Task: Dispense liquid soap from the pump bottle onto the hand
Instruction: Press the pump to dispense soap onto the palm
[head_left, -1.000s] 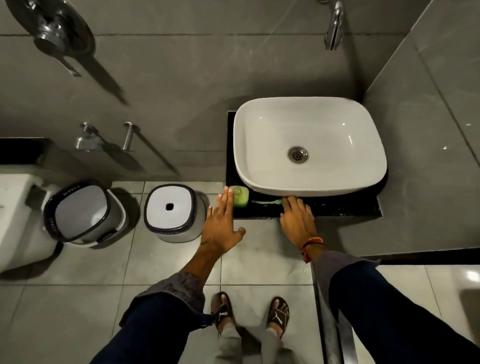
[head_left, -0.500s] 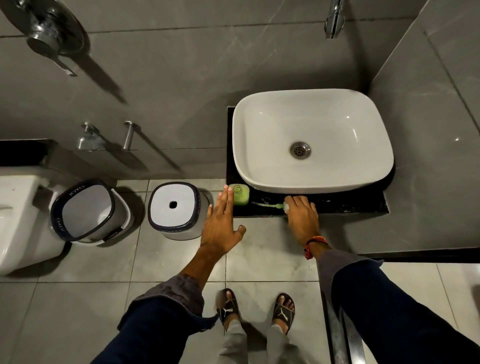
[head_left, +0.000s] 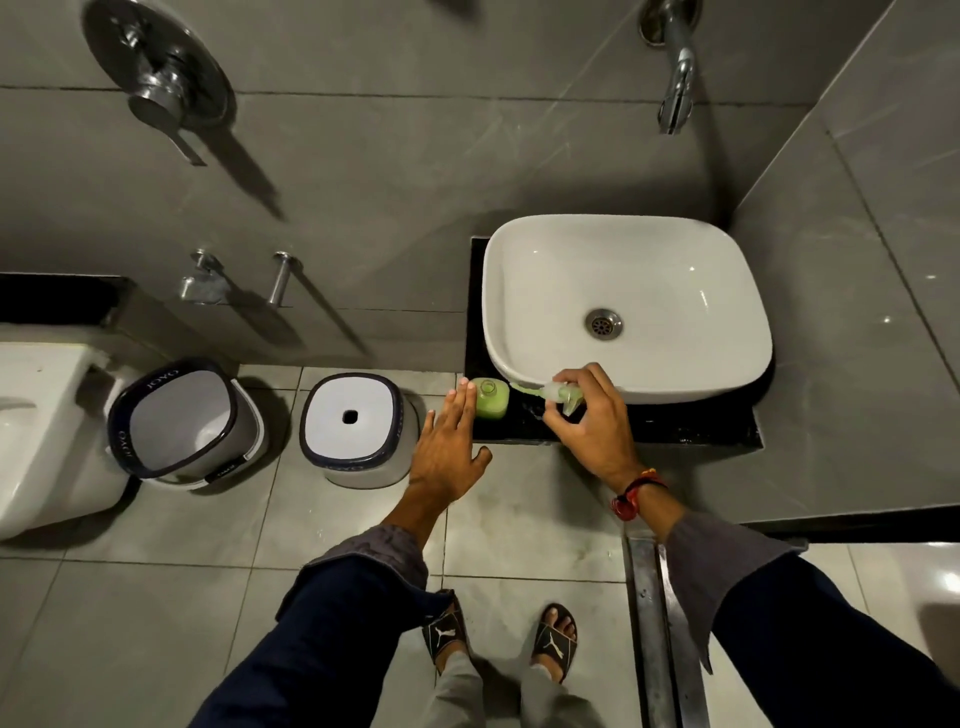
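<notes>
Gripping the detached pump head (head_left: 563, 397) between thumb and fingers, the right hand (head_left: 592, 426) holds it off the green soap bottle (head_left: 491, 399), dip tube trailing toward the bottle's open neck; judged, this is to refit or pour, since the pump cannot dispense as it stands. The bottle sits on the black counter (head_left: 675, 428) at the basin's (head_left: 623, 306) seven o'clock corner. Flat and spread, the left hand (head_left: 449, 452) rests fingertips against the bottle's nine o'clock side, apparently steadying it. Two lidded bins (head_left: 358, 426) stand on the floor at nine o'clock, well apart. Nothing obstructs the bottle; the basin rim overhangs closely.
</notes>
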